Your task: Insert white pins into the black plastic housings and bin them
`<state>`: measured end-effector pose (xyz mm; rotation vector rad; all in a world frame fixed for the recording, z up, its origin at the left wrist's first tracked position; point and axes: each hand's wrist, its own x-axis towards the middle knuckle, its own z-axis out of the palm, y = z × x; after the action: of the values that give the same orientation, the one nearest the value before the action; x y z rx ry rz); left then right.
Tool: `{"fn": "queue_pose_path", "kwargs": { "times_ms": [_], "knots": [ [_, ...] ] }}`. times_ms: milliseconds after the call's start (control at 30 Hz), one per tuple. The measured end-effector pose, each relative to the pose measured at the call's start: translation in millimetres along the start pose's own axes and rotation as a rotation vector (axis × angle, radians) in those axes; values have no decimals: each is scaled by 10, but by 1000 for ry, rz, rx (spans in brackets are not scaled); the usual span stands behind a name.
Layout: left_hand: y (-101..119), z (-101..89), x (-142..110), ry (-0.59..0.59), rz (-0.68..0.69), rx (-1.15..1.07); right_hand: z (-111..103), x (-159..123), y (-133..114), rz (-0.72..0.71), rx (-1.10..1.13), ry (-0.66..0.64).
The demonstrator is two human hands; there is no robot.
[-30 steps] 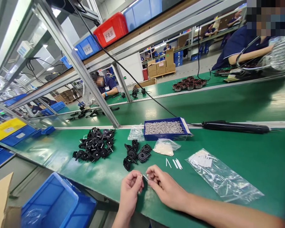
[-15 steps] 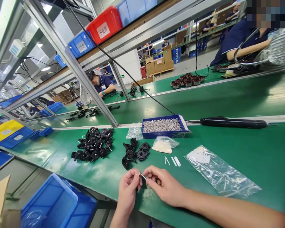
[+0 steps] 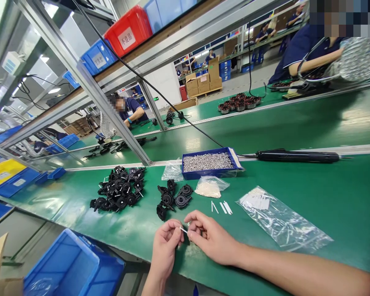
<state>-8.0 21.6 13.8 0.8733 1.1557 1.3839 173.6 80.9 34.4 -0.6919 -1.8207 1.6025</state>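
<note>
Both hands (image 3: 168, 242) pinch a white stick (image 3: 183, 230) over the green table (image 3: 283, 176), lower centre, shelving (image 3: 160, 53) above.

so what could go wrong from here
The slim white rod seems held only by the fingertips of the left hand and right hand, so it could slip. The tiny pale piece by the right fingertips might drop. The loose white rods lie just beyond and could get knocked.
</note>
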Motion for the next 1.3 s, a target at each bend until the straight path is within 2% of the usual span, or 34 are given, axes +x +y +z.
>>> {"fn": "queue_pose_path", "kwargs": {
  "times_ms": [467,633,667,733,800,833,900,1000,1067,1133,1300],
  "knots": [
    [-67,66,-73,41,145,260,-98,-39,38,-159,-366,28],
    [-76,86,-159,52,275,459,-103,-11,75,-157,-427,7],
    [-60,54,-143,99,323,526,-105,-3,68,-150,-409,18],
    [-8,-66,-50,273,420,639,-113,15,45,-135,-356,58],
    [54,-243,111,436,445,686,-126,29,20,-117,-312,90],
    [82,-339,198,459,413,683,-132,34,9,-106,-301,96],
    [120,-509,339,424,309,654,-142,39,-3,-77,-294,99],
    [124,-634,380,378,247,679,-149,41,0,-39,-296,92],
    [103,-605,295,360,264,707,-147,42,12,-23,-294,88],
    [82,-488,165,331,242,609,-142,41,26,-20,-293,90],
    [60,-21,-78,242,9,1,-130,26,37,-112,-285,84]
  ]
}}
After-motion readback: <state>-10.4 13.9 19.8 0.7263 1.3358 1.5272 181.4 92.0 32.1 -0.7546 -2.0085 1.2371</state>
